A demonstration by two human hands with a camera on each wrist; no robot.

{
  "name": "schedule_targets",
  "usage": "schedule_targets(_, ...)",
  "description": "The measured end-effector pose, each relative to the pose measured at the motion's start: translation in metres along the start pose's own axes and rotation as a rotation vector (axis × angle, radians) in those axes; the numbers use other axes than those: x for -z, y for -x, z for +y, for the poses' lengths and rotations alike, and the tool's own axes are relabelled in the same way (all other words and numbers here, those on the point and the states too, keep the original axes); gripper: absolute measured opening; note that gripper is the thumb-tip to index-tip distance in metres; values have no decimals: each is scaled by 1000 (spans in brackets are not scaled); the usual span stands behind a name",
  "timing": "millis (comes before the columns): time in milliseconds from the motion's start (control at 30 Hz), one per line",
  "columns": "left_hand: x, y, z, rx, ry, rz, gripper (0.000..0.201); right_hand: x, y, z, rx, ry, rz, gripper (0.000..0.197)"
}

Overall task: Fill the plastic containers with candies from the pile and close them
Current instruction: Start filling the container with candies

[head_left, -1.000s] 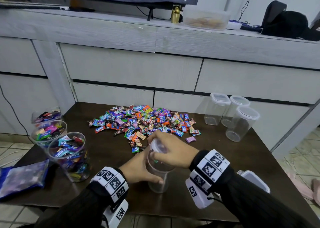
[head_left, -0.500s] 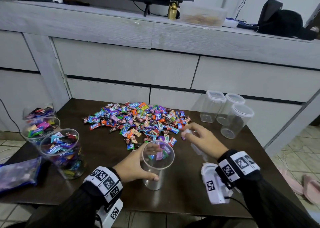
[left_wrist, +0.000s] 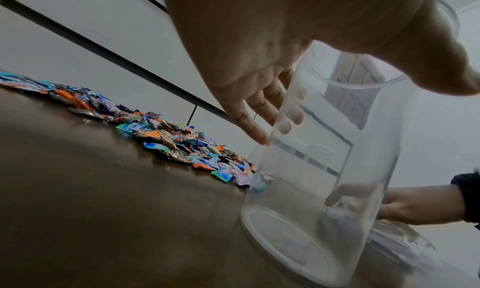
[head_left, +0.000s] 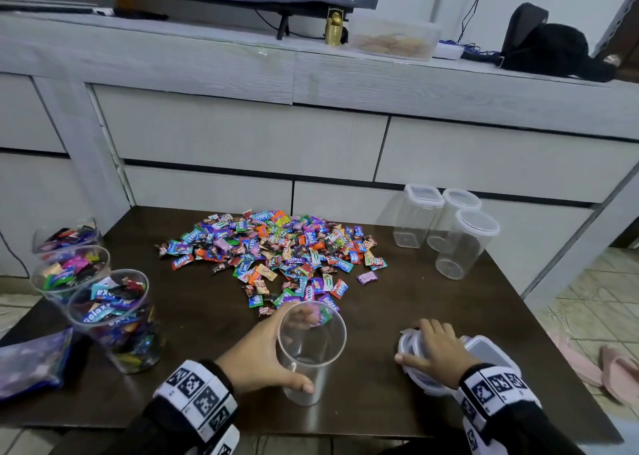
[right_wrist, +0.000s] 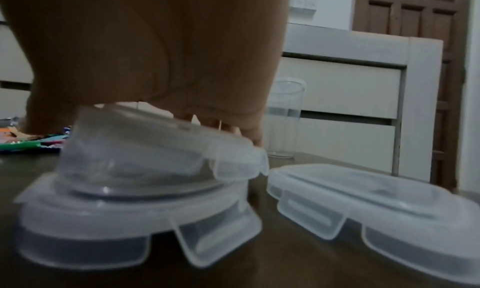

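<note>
Far left edge of the dark counter (head_left: 207, 333): three round clear containers filled with wrapped candies, no lids on, standing in a touching row, rear (head_left: 65, 236), middle (head_left: 67, 274), front (head_left: 116, 319). A blue-purple bag (head_left: 31, 364) lies at the counter's near left corner, just beside the front filled container.

Centre, toward the rear: candy pile (head_left: 273, 254), loose wrapped pieces spread flat, its near edge reaching close to the empty container.

Centre front: empty clear container (head_left: 311, 351), upright on the counter, lid off, nothing inside. Left hand (head_left: 256, 357) grasps it; the thumb lies across the near wall and the fingers (left_wrist: 262, 107) wrap the far wall, visible through the plastic. Left grip: clenched round the empty container.

Right front: right hand (head_left: 435, 354) lies on a round lid (right_wrist: 161, 146), fingers curled over its far edge. This lid sits tilted on top of a second round lid (right_wrist: 135, 222), which rests flat on the counter. Right grip: grasping the upper round lid. Just right of the stack, a third lid (right_wrist: 376, 206) lies flat on the counter, apart from the stack.

Right rear: three empty lidded containers grouped together, one square (head_left: 418, 216), two round (head_left: 449, 219) and (head_left: 463, 247).
</note>
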State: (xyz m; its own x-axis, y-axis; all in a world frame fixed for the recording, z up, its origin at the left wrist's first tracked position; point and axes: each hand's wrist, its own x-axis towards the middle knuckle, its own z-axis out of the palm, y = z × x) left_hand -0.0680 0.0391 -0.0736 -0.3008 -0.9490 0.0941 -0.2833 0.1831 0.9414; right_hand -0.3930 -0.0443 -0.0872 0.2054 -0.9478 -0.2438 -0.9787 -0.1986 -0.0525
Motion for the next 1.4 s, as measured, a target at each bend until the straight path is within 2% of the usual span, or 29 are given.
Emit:
schedule_targets(100,8,7,0,-36,54,-10,130,6,5,-5,18,-26,66,83)
schedule_targets(133,13,8,-1,-36,90,39,135,10,5,-9,32,-44,104,83)
schedule_targets(167,19,7,-4,-26,117,114,130,15,4,-14,46,-68,143,83)
schedule_targets(233,32,2,-10,16,91,270,100,24,-4,-31,58,-137,185,84)
schedule_targets(300,45,-8,-20,140,-136,378,54,30,-16,-54,55,-243,152,83)
schedule_targets(333,51,-15,-26,227,-329,369,39,32,-23,-67,53,-289,115,84)
schedule_targets(367,55,-21,-30,316,-527,312,34,32,-30,-80,50,-325,66,87)
schedule_targets(433,57,-35,-35,469,-810,169,38,30,-46,-104,44,-376,-36,91)
schedule_targets(500,56,-48,-39,539,-965,74,44,28,-62,-123,15,-400,-112,93)
schedule_targets(600,54,-67,-46,543,-1080,45,48,26,-84,-142,-31,-318,-164,91)
schedule_targets(733,47,-84,-49,428,-1075,-34,51,21,-106,-159,48,-255,-120,68)
schedule_targets(800,44,-92,-49,350,-1042,-34,46,20,-114,-161,108,-252,-110,64)
schedule_targets(833,46,-95,-48,324,-1023,28,43,19,-118,-160,134,-245,-96,65)
schedule_targets(900,59,-101,-48,326,-963,237,39,20,-128,-152,167,-242,-38,71)
schedule_targets(967,85,-106,-56,390,-969,427,40,21,-138,-138,135,-226,56,81)
schedule_targets(1000,100,-108,-62,466,-994,491,46,22,-144,-130,92,-212,105,87)
schedule_targets(1100,146,-114,-83,813,-981,593,74,26,-169,-111,-71,-223,154,105)
schedule_targets(1167,167,-118,-95,974,-894,639,86,29,-187,-103,-168,-266,129,111)
schedule_targets(1267,179,-126,-106,1044,-825,596,88,32,-208,-99,-215,-303,66,112)
schedule_targets(1400,164,-139,-112,950,-793,388,88,30,-218,-120,-12,-307,57,104)
